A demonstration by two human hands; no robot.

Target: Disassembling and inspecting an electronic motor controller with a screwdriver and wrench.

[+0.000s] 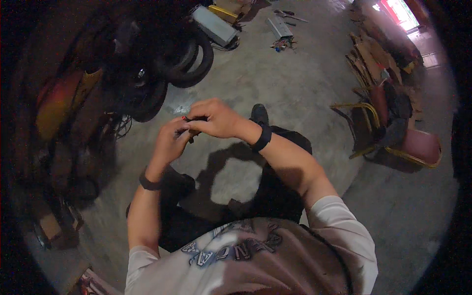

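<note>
My left hand (171, 141) and my right hand (217, 119) meet in front of me, above the concrete floor. Both are closed, with their fingertips pressed together around a small dark object (198, 118) that has a red spot at one end. Most of it is hidden by the fingers, so its kind cannot be made out. A dark end also pokes out below the fingertips, beside my left hand. Each wrist wears a black band.
Black tires (192, 73) lie at the left beside dark clutter. Ahead are a grey metal box (214, 25), a smaller metal box (279, 28) with loose wires (282, 45), and hand tools (290, 15). Chairs (420, 145) and cardboard pieces (373, 56) stand at the right.
</note>
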